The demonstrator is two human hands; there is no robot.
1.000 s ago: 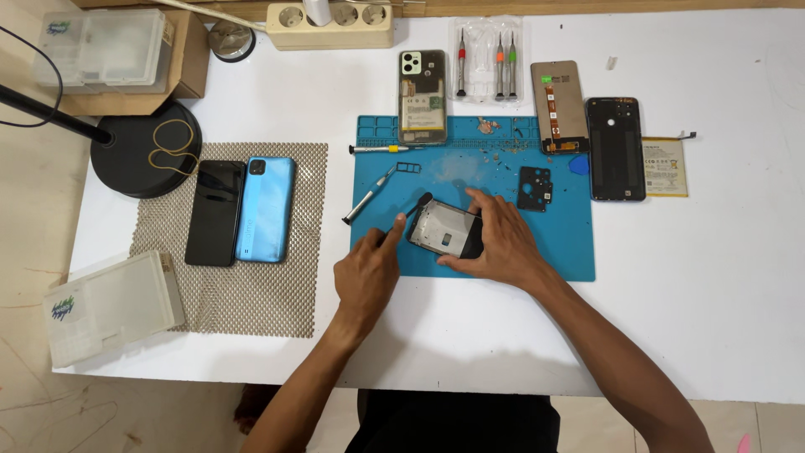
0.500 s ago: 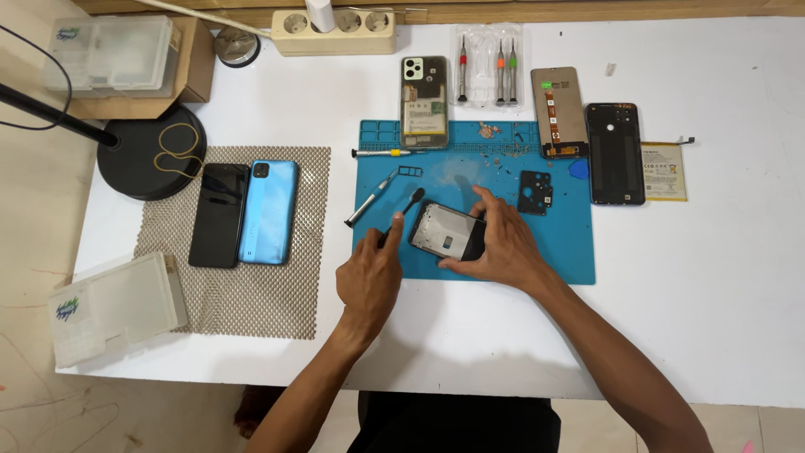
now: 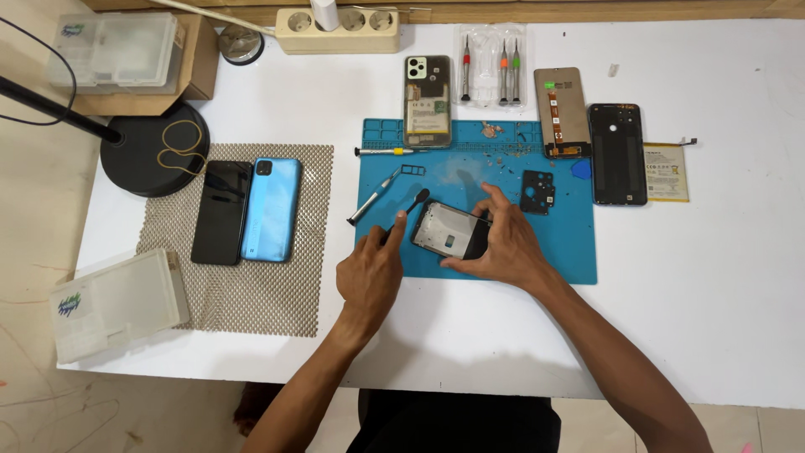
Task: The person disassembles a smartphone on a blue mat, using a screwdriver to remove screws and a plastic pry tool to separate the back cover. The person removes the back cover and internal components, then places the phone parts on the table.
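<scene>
On the blue work mat lies a dismantled phone body, tilted, its inside facing up. My right hand grips it from the right side, fingers over its top and bottom edges. My left hand is just left of it and pinches a thin black pry tool whose rounded tip points at the phone's upper left corner. A silver screwdriver lies loose on the mat above my left hand.
Also on the mat are a second screwdriver, a small tray part, an opened phone and a black bracket. A screen part, back cover and battery lie to the right. Two phones rest on a mesh pad at left.
My left hand has drawn back a little from the phone's left edge, and the black tool now shows between its fingers. The right hand keeps its hold.
</scene>
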